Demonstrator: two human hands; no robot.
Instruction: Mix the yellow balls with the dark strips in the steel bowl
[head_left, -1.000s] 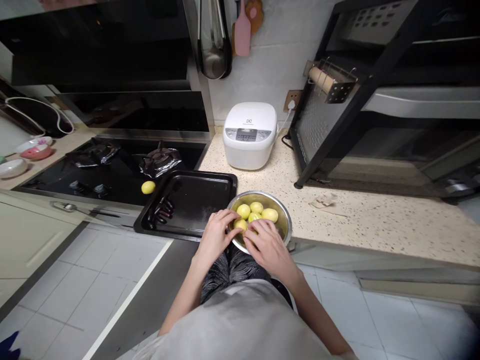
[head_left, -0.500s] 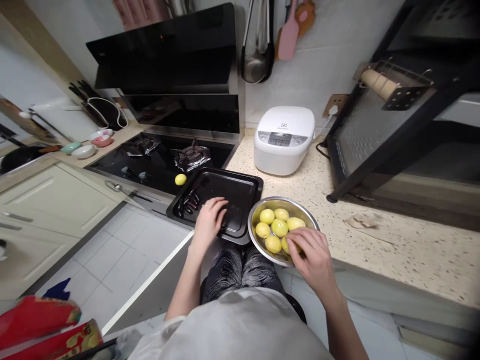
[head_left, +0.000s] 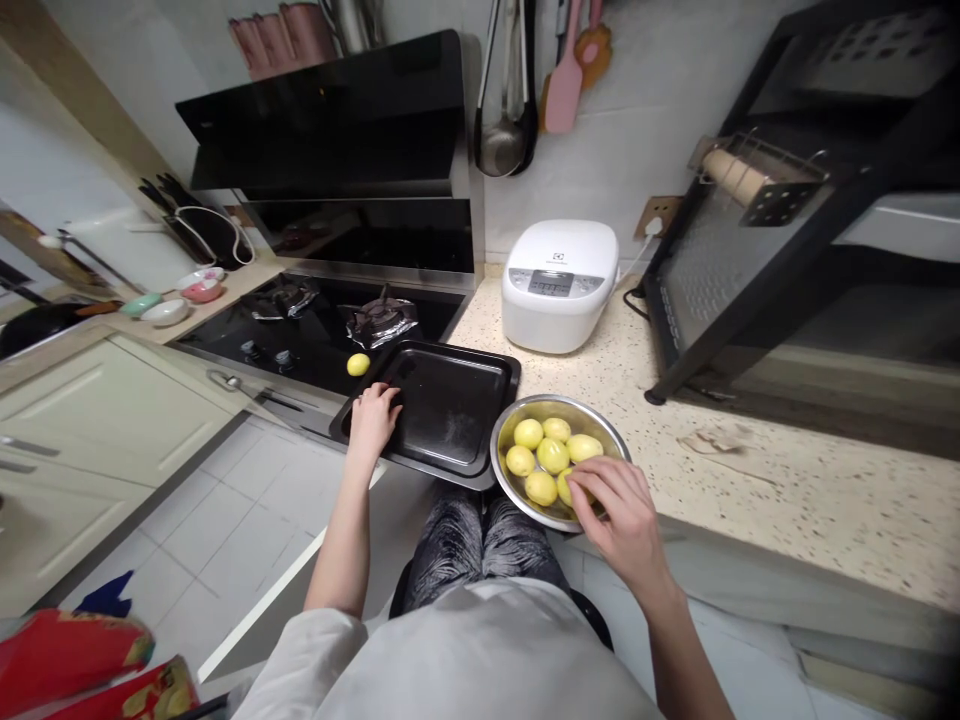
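A steel bowl (head_left: pixel 624 448) with several yellow lemons (head_left: pixel 541 488) stands at the counter's front edge. My right hand (head_left: pixel 619 505) is over its right side, thumb and fingers bent together at a lemon (head_left: pixel 567 487) that they partly cover. My left hand (head_left: pixel 373 420) is at the left side of a black baking tray (head_left: pixel 450 400), fingers curled down. It covers the spot where small dark glossy pieces lay. What its fingertips hold, if anything, is hidden.
A single lemon (head_left: pixel 358 365) lies on the black gas hob (head_left: pixel 322 340), by the tray's far left corner. Behind the bowl is a white rice cooker (head_left: pixel 559 290). A black oven rack (head_left: pixel 720 240) stands at right; small bowls (head_left: pixel 166 312) sit at far left.
My left hand has moved left across the tray, onto the small dark pieces, and now hides them. My right hand stays over the bowl. The view has shifted slightly.
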